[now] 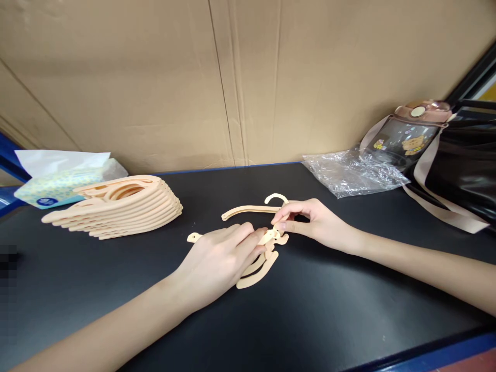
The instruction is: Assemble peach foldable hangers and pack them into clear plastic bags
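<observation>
Near the middle of the table, my left hand [220, 256] is closed on a cream plastic folding hanger [258, 276]. One end of it sticks out left of the knuckles, and curved arms show below the fingers. My right hand [310, 217] pinches at the hanger's centre joint, its thumb and forefinger close to the left fingertips. Just behind, another cream arm [248, 208] and a hook [277, 196] lie partly covered by the right fingers. Whether these belong to the held hanger, I cannot tell. Left of my hands rests a stack of matching hangers [135, 214].
A tissue pack [58, 181] stands behind the stack at the left. At the back right lie a crumpled clear plastic bag [349, 170], a strapped water bottle [406, 134] and a black bag [461, 160]. A cardboard wall [155, 82] closes off the black table's [329, 310] far edge.
</observation>
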Available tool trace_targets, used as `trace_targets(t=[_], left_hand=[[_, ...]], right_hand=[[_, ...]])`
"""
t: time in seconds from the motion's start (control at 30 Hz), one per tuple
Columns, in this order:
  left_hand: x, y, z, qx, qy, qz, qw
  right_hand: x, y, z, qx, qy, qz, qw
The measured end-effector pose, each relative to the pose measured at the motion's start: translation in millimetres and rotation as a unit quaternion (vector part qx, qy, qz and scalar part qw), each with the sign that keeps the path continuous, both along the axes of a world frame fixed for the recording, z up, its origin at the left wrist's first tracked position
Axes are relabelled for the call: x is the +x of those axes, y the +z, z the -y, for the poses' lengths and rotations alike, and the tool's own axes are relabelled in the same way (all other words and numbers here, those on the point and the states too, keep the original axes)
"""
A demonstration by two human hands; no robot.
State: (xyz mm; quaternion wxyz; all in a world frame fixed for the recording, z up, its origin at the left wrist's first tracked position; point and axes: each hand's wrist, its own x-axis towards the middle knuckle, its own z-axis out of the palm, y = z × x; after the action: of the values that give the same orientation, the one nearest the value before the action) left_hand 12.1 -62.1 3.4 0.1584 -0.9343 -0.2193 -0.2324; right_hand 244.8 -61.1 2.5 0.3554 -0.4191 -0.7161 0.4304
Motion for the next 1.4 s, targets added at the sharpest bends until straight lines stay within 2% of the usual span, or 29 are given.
trace_targets(t=[0.43, 0.53, 0.63, 0.73, 0.83, 0.97, 1.07, 1.27, 1.4], left_hand=[[-0.3, 1.5, 0.0, -0.107, 0.022, 0.019, 0.994], [-1.6, 0.4, -1.6, -0.175, 0.057, 0.045, 0.982], [-3.1, -0.1, -3.5, -0.254, 0.11, 0.053, 0.96], [-4.7, 0.5, -7.2, -0.329, 0.149, 0.08, 0.929], [-6.5, 2.2, -12.4, -0.406, 0.151, 0.121, 0.893], [-8.5, 6.7, -18.1, -0.513, 0.122, 0.172, 0.832], [-9.9, 12.2, -21.7, -0.585, 0.109, 0.215, 0.775], [-17.8, 22.6, -32.6, -0.683, 0.103, 0.223, 0.688], [-23.3, 24.7, -36.9, -0.735, 0.118, 0.25, 0.62]], right_hand=[[-2.3, 2.3, 4.9, 0.025, 0.027, 0.009, 0.999], [-3.2, 1.7, 9.1, 0.069, 0.023, 0.009, 0.997], [-2.5, 0.2, 12.0, 0.148, -0.004, 0.013, 0.989], [0.0, -1.2, 10.7, 0.225, -0.043, 0.064, 0.971], [2.3, -3.0, 6.8, 0.253, -0.032, 0.136, 0.957], [3.3, -7.2, 2.4, 0.249, -0.013, 0.213, 0.945], [3.5, -9.7, 0.1, 0.241, -0.038, 0.242, 0.939], [2.3, -8.3, -0.3, 0.221, -0.077, 0.262, 0.936], [2.0, -7.9, 1.5, 0.203, -0.099, 0.239, 0.944]])
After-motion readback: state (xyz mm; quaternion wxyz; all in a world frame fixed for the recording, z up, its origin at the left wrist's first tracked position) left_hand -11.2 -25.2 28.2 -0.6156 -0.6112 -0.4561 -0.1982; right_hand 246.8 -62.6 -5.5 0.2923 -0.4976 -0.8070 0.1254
